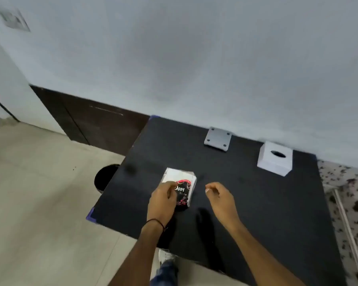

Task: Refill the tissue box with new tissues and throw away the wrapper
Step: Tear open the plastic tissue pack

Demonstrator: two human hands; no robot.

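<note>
The left hand (163,198) grips the tissue pack (180,185) on the black table (267,203). The right hand (219,196) is loosely curled, holding nothing. The white tissue box (275,158) sits far back.

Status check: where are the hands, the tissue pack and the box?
Left hand on wrapped tissue pack, table centre. Right hand beside it, empty. White tissue box far right, apart, nothing between. Wrapper looks unopened.
</note>
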